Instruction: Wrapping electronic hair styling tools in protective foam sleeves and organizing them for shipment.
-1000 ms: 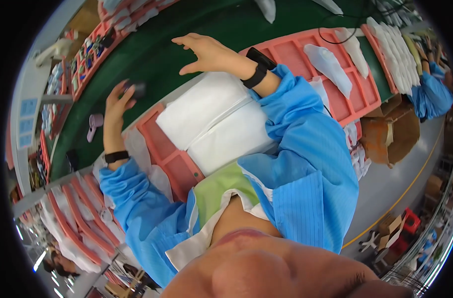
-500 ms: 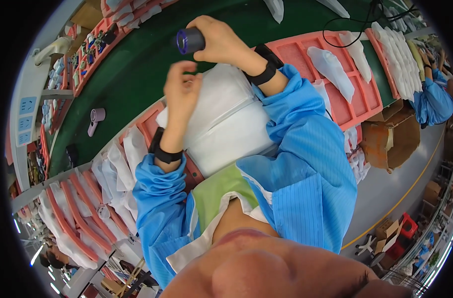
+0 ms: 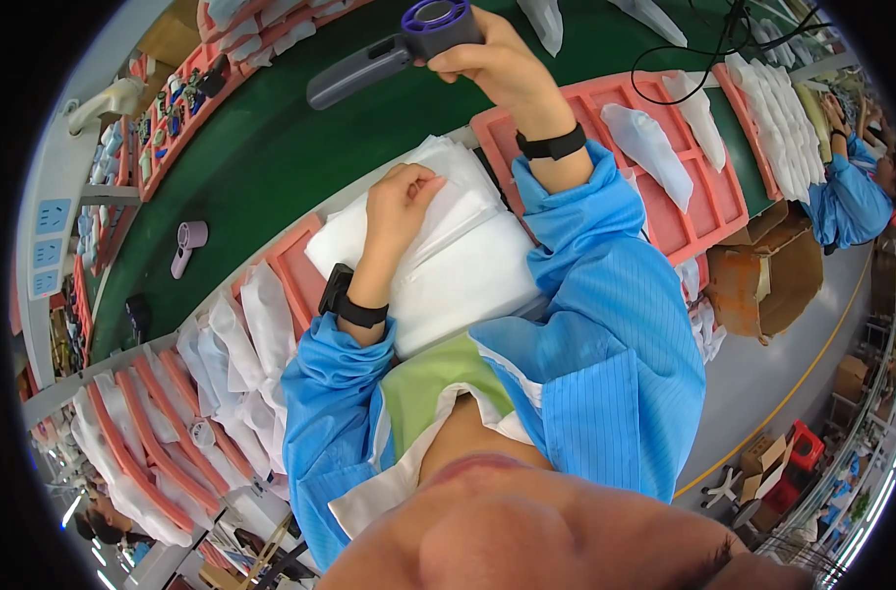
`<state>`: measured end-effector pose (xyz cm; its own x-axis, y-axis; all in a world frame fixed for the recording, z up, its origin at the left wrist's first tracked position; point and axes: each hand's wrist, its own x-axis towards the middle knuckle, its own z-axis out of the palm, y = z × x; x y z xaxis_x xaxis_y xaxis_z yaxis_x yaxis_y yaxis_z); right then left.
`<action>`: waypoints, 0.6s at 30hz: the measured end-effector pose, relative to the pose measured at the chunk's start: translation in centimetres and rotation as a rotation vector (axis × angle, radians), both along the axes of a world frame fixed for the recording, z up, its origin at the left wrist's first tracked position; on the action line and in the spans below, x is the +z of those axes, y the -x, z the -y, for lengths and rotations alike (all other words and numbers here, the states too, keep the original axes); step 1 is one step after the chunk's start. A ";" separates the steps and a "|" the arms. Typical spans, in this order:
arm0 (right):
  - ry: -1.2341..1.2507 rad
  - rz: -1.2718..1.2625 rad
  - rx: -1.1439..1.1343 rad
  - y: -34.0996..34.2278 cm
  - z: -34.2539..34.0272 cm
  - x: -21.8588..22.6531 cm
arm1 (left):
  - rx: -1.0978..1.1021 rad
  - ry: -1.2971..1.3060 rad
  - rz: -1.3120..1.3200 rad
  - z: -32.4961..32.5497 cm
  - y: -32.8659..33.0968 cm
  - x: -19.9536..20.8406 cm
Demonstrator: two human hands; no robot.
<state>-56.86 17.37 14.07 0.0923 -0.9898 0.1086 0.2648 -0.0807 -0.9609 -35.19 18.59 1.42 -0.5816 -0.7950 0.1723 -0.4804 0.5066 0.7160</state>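
My right hand (image 3: pixel 502 64) holds a dark grey handheld fan (image 3: pixel 436 31) with a purple ring by its round head, above the green work surface. Its long grey handle points left. Over a stack of thin white bags (image 3: pixel 462 270), my left hand (image 3: pixel 401 202) has its fingers curled together at the upper, creased part of the stack. Whether a bag is pinched between those fingertips is hidden. The stack lies close in front of my body.
A lilac handheld fan (image 3: pixel 190 239) and a small dark object (image 3: pixel 138 317) lie on the green surface (image 3: pixel 261 157) at left. A pink divided tray (image 3: pixel 679 231) with white-wrapped items stands at right, near a cardboard box (image 3: pixel 767 280). Black cables (image 3: pixel 728 49) hang at upper right.
My right hand has moved up and turned the fan, so its handle and round head now show. My left hand has come down and right onto the white bags, its fingers closing.
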 end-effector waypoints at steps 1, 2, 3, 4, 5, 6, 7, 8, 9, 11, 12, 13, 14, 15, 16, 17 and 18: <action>-0.002 -0.002 0.001 0.4 -0.1 -0.1 | 0.015 -0.113 -0.149 0.3 -0.6 -0.1; 0.083 0.005 -0.027 0.7 0.0 -0.4 | 0.031 -0.228 -0.299 0.4 -1.2 -0.1; 0.169 0.011 -0.055 1.1 0.1 -0.7 | 0.047 -0.343 -0.449 0.5 -1.7 -0.2; 0.255 0.017 -0.082 1.5 0.1 -1.0 | 0.049 -0.348 -0.453 0.7 -2.3 -0.2; 0.247 0.011 -0.075 1.7 -0.3 -0.8 | 0.074 -0.381 -0.514 0.8 -2.8 0.5; 0.267 -0.032 -0.054 2.0 -1.0 -0.5 | 0.099 -0.412 -0.575 0.8 -3.3 1.3; 0.290 -0.074 -0.031 2.3 -1.6 -0.1 | 0.124 -0.440 -0.638 0.8 -3.6 2.0; 0.314 -0.117 -0.008 2.4 -1.7 0.2 | 0.132 -0.442 -0.647 0.8 -3.9 2.4; 0.311 -0.123 0.001 2.4 -1.5 0.0 | 0.150 -0.441 -0.694 0.8 -4.1 2.8; 0.418 -0.396 0.050 2.0 -1.4 -0.4 | 0.176 -0.437 -0.782 0.7 -4.6 3.4; 0.471 -0.533 0.073 1.9 -1.3 -0.5 | 0.177 -0.437 -0.785 0.7 -4.7 3.7; 0.471 -0.536 0.074 1.7 -1.2 -0.7 | 0.177 -0.430 -0.832 0.6 -4.9 3.9; 0.481 -0.558 0.132 1.3 -1.0 -1.1 | 0.177 -0.423 -0.879 0.5 -5.0 4.2; 0.492 -0.566 0.201 0.0 -0.6 -1.6 | 0.191 -0.411 -0.918 0.4 -5.5 4.2; 0.504 -0.574 0.269 -1.3 -0.2 -2.0 | 0.204 -0.406 -0.914 0.3 -5.9 4.3; 0.504 -0.577 0.267 -2.1 -0.1 -2.2 | 0.248 -0.405 -0.976 0.1 -5.8 4.5; 0.569 -0.598 0.244 -2.9 0.1 -2.6 | 0.292 -0.404 -1.038 0.0 -5.6 4.8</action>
<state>-53.99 17.30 11.50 0.4952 -0.7448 0.4473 -0.2006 -0.5990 -0.7752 -29.54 18.58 6.23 -0.0931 -0.9823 0.1627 0.3743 0.1169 0.9199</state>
